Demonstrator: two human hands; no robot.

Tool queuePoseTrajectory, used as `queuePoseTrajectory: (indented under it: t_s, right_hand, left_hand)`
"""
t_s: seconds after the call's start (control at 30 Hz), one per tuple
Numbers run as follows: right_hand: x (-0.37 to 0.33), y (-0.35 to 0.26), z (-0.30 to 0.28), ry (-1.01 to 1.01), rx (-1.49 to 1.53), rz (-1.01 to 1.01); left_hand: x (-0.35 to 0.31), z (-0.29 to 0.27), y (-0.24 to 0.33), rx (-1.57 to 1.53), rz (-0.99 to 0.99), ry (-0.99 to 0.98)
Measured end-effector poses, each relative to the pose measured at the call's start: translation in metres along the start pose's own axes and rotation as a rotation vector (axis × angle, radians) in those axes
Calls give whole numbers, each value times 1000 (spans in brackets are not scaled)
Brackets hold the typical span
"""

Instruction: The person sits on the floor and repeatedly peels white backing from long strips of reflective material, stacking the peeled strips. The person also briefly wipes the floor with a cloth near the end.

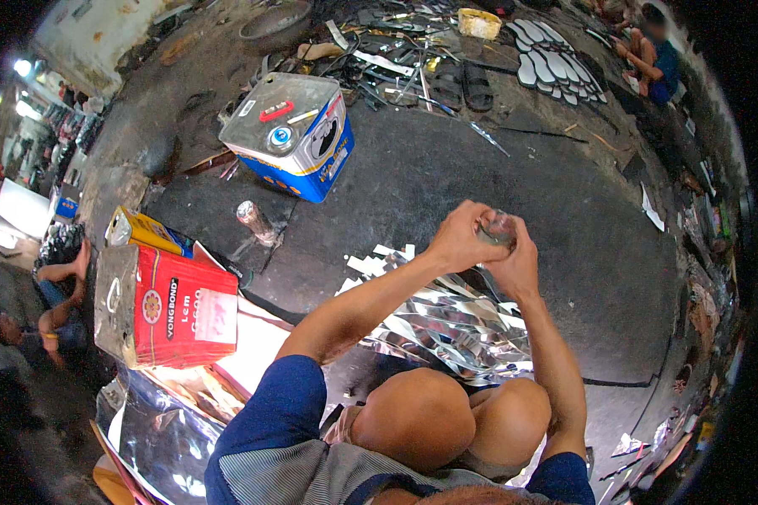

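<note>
Both my hands are out in front of me over the dark mat, closed around a small clear round object (497, 227) that looks like a drinking glass. My left hand (461, 240) grips it from the left, and my right hand (516, 259) from the right. Fingers cover much of it, so its full shape and contents are hidden. Beneath my hands and forearms lies a heap of shiny silver strips (455, 324), with white pieces at its far left edge.
To the left stand a red tin (181, 311), a yellow can (147, 231) and a blue-and-white square tin (290, 139). A short cylinder (257, 223) lies between them. Farther off are dark sandals (463, 88), pale sole-shaped pieces (552, 63) and scraps. Other people sit at far right and left.
</note>
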State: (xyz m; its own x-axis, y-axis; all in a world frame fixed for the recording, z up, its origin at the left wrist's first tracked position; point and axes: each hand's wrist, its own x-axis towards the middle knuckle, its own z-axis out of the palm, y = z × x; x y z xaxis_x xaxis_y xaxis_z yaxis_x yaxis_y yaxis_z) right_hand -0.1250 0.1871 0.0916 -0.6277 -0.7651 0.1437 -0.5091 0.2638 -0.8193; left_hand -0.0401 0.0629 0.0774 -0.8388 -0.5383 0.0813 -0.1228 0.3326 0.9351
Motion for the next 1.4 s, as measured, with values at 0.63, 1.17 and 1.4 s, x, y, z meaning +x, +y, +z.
queuePoseTrajectory:
  t_s: [0.63, 1.17, 1.4]
  right_hand:
    - [-296, 78, -100, 721, -221, 837]
    - [-528, 129, -63, 1304, -521, 1224]
    - [-620, 161, -118, 1523, -652, 1173]
  left_hand:
    - [97, -340, -142, 1446, 250, 305]
    - [88, -181, 39, 1428, 228, 185]
    - [78, -86, 124, 1070, 627, 17]
